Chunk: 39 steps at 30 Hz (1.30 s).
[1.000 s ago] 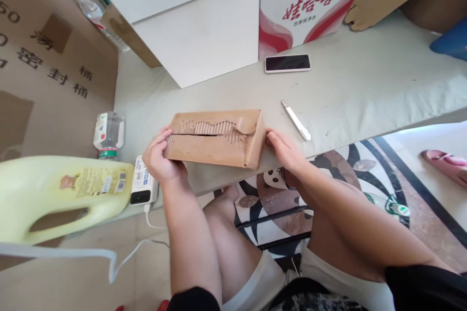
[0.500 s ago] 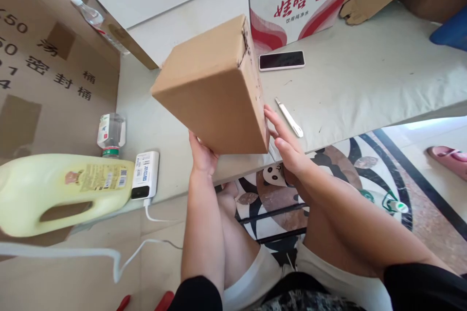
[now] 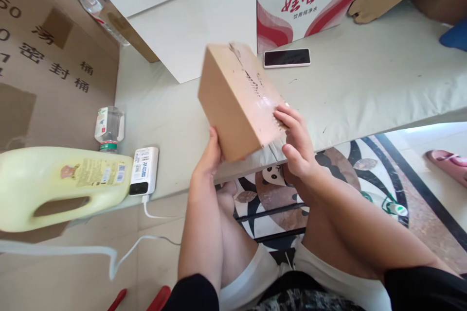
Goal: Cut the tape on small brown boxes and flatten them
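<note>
A brown cardboard box [image 3: 233,102] hangs tilted above the cloth-covered surface, with its taped face turned up to the right. Along that face run clear tape and a torn, dark-marked seam. My left hand [image 3: 210,158] grips the box at its lower left, thumb on the plain side and the other fingers hidden beneath. Against the taped face near the lower right edge lie the fingertips of my right hand [image 3: 299,141], its thumb apart from the cardboard. The white cutter seen earlier is almost wholly hidden behind my right hand and the box.
A phone [image 3: 286,58] lies before a white and red carton [image 3: 310,5]. On the left are a yellow jug [image 3: 65,184], a power bank [image 3: 145,170] with a cable, a clear bottle [image 3: 110,129] and a big carton [image 3: 47,92]. A pink slipper [image 3: 448,163] is on the floor.
The box has been turned and lowered, so its taped face now shows. My left hand shifted slightly right, and my right hand's fingers came onto that face. The view moved a little.
</note>
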{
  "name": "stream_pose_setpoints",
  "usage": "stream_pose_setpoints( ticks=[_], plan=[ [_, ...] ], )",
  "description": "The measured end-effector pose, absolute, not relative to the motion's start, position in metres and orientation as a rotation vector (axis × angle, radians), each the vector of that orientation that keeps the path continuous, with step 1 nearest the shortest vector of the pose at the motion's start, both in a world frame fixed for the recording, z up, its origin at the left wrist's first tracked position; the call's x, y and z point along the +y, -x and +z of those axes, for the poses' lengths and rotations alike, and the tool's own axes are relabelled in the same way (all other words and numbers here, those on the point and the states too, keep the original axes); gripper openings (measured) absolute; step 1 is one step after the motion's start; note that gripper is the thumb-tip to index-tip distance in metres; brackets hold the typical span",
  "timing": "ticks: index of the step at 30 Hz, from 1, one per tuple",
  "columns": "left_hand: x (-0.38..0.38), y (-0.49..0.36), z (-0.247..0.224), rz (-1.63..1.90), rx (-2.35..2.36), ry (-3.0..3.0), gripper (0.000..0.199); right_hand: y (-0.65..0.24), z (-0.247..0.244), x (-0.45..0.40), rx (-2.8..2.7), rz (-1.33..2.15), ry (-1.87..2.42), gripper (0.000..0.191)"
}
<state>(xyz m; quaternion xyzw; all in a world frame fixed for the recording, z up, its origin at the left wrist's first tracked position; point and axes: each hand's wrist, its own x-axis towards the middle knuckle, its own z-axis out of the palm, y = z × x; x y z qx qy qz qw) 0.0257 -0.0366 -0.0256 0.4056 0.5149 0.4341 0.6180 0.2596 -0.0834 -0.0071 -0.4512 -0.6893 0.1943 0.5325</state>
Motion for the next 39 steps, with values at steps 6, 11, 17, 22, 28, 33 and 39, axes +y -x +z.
stream_pose_setpoints(
  ticks=[6, 11, 17, 22, 28, 33, 39],
  plan=[
    [-0.029, -0.014, -0.028, 0.906, 1.598, -1.241, 0.055, -0.255, -0.006, -0.083, -1.588, 0.504, 1.109, 0.040],
    [-0.033, -0.019, -0.012, 1.605, 1.390, -1.575, 0.053, -0.251, -0.001, -0.081, -1.686, 0.683, 1.037, 0.038],
    [-0.044, -0.038, -0.004, 1.546, 1.240, -1.793, 0.047, -0.254, 0.000, -0.078, -1.622, 0.704, 1.046, 0.036],
    [-0.040, -0.039, -0.009, 1.602, 1.228, -1.777, 0.048, -0.277, -0.021, -0.060, -1.480, 0.349, 1.598, 0.034],
    [-0.039, -0.042, -0.010, 1.635, 1.234, -1.769, 0.048, -0.302, -0.043, -0.043, -1.717, 0.348, 1.998, 0.050],
    [-0.046, -0.056, -0.005, 1.641, 1.270, -1.805, 0.046, -0.296, -0.022, -0.049, -1.422, 0.679, 1.897, 0.036],
    [-0.052, -0.071, -0.004, 1.655, 1.356, -1.924, 0.036, -0.287, 0.012, -0.079, -1.375, 0.706, 0.930, 0.069]
  ],
)
